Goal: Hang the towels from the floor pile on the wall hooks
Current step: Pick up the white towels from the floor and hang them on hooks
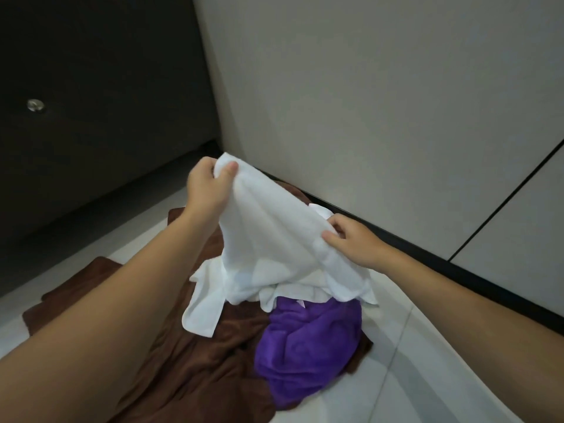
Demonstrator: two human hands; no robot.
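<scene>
I hold the white towel (274, 239) up over the purple towel (308, 346), my left hand (207, 186) pinching its top corner in curled fingers (228, 170), my right hand (357, 239) pinching an edge nearer the purple towel, which lies on the brown towel (183, 361) on the floor (427, 377).

Both your bare forearms reach forward and down. Your left hand (207, 186) sits higher, thumb and curled fingers pinching the white towel (274, 239); your right hand (355, 241) pinches it lower.
</scene>
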